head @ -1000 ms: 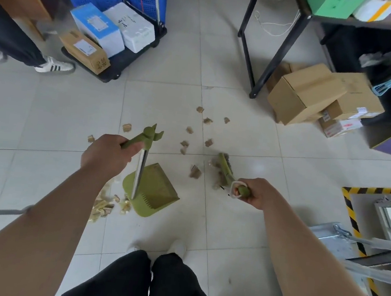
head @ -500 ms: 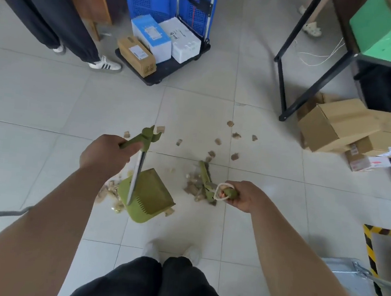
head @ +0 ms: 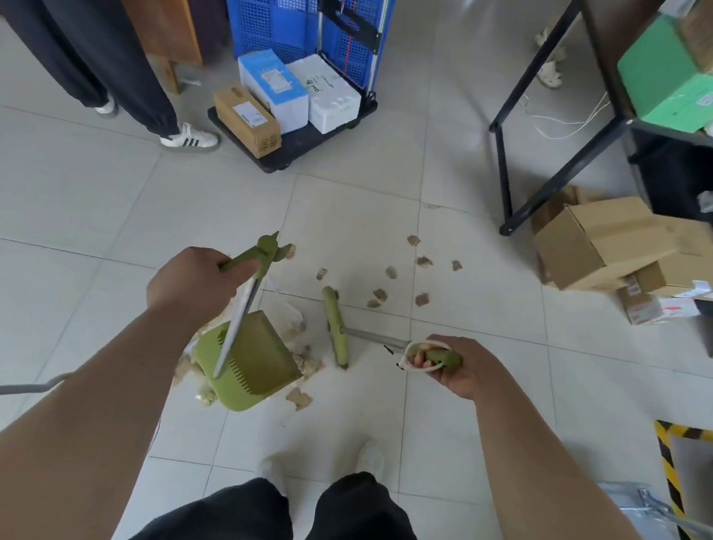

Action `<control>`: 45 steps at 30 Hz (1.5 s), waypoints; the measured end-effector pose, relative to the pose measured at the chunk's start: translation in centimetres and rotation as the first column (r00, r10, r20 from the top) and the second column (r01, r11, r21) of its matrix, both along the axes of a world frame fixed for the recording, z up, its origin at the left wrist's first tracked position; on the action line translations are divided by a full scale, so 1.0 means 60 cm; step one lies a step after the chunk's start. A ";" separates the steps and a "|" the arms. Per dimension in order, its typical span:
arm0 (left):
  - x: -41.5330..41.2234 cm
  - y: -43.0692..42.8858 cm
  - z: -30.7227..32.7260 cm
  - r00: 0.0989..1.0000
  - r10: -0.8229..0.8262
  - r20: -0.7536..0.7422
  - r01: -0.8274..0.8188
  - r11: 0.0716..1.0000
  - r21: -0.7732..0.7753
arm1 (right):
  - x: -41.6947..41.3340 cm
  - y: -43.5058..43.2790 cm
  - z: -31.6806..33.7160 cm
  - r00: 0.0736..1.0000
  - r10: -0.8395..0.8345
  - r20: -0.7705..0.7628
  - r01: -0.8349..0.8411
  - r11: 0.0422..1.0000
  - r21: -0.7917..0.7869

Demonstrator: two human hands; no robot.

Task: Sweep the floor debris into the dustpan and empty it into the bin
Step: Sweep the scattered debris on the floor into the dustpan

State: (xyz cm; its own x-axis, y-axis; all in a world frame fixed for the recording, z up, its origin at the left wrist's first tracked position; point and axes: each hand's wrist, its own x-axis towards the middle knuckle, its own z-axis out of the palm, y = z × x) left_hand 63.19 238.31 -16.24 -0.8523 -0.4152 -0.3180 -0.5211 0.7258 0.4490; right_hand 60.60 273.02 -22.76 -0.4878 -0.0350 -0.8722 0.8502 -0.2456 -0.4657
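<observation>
Green kit, head view: dustpan [head: 248, 357] on the tiled floor [head: 67, 204], standing just ahead of the person's shoes.
Left hand [head: 194, 286]: fingers closed around the grip of the dustpan's long handle; pan looks a bit tilted.
Right hand [head: 452, 365]: fingers wrapped round the broom handle's grip, white loop at its end.
Broom head [head: 335, 331]: just right of the dustpan, on the floor, well short of the far scraps.
Debris [head: 391, 273]: brown scraps scattered beyond the dustpan, up and to its right; a few pieces right against its mouth and right edge, more at its left side.
Dustpan contents: can't tell, inside looks mostly bare from here.
Bin: none visible.
Step tip, my read: seat the pan lip flat on the tile, reach the broom past the far scraps, pull short strokes toward the mouth; then collect the bits lying left of the pan.
Cart [head: 288, 148] beyond the dustpan: carries small boxes, blue crate behind.
</observation>
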 end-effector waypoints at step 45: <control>-0.293 0.457 -0.053 0.989 0.146 0.007 -0.146 0.988 -0.049 | -0.429 0.473 0.005 0.979 0.201 -0.029 -0.195 0.970 0.143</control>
